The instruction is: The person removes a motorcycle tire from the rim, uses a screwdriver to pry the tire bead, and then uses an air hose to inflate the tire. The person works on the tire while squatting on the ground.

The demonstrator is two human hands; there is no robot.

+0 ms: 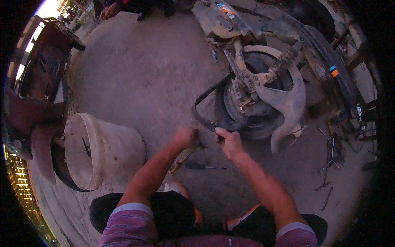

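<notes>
Motorbike (284, 96), prob. on its side, fills the ground's (123, 74) upper-right edge; its wheel (263, 128) is still mounted. Progress, judging by how things lie: approx. one side of the black rubber loop (196, 109) is out, bowing left from the wheel toward mid-ground; the rest seems tucked in by the wheel, so prob. only part-way out. Loop's dull, dark, bent w/ a rounded corner, no tear visible. R hand (229, 143) is clamped on its lower run; L hand (187, 138) is apart, looks curled, can't tell on what. Screwdriver (196, 166) lies on the ground nearby.
</notes>
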